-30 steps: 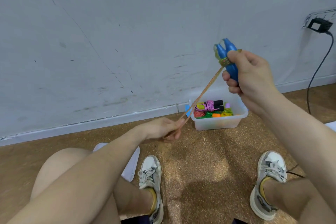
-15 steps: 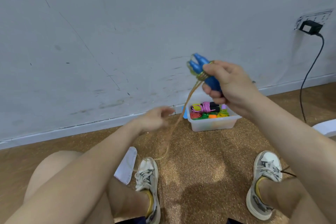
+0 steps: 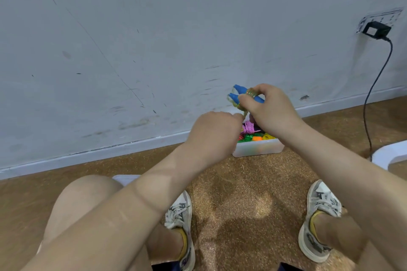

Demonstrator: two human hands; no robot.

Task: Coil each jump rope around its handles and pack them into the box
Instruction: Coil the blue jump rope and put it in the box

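Right hand point(image 3: 273, 112) grips the paired blue handles point(image 3: 239, 91), fingers and thumb curled round them. Their long axis runs left and slightly up out of the fist, tips free. Rope point(image 3: 251, 93) is wound in a band at the thumb, and one loose strand drops to the left hand point(image 3: 217, 130), close below-left. That hand's fingers are curled, seemingly pinching the strand, though knuckles hide the pinch. Box point(image 3: 257, 149) sits beyond and beneath both hands.
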